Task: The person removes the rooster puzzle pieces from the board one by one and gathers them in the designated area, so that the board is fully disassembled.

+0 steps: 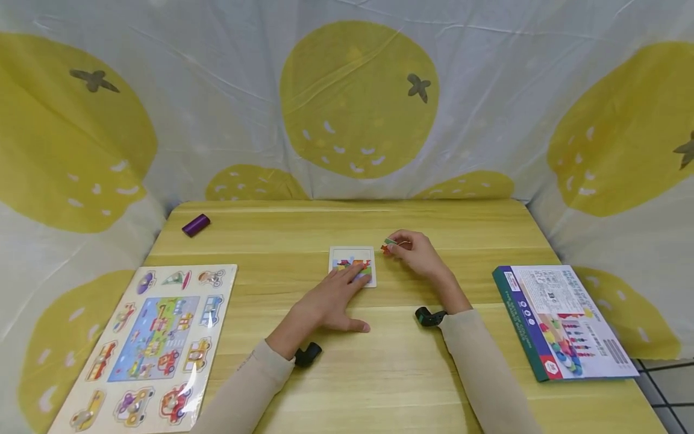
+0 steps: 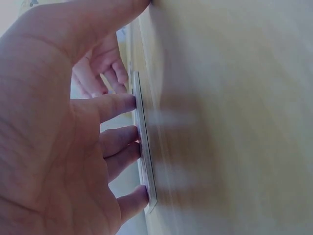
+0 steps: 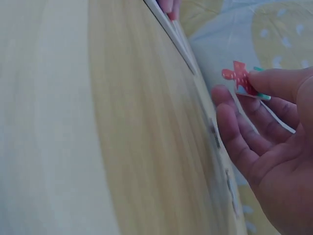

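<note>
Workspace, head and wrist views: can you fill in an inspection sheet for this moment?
Surface: wood-grain table, flat.
Job's things: small framed puzzle, partly filled; red puzzle piece, off the table.
Clutter: picture board at left, printed box at right, purple cylinder at far left.
Hands: left hand rests its fingers on the puzzle; right hand pinches the red piece. Whether it holds more pieces is unclear.
Cables: nothing seen.
Surroundings: fruit-print cloth behind and at both sides; tiled floor at lower right.
</note>
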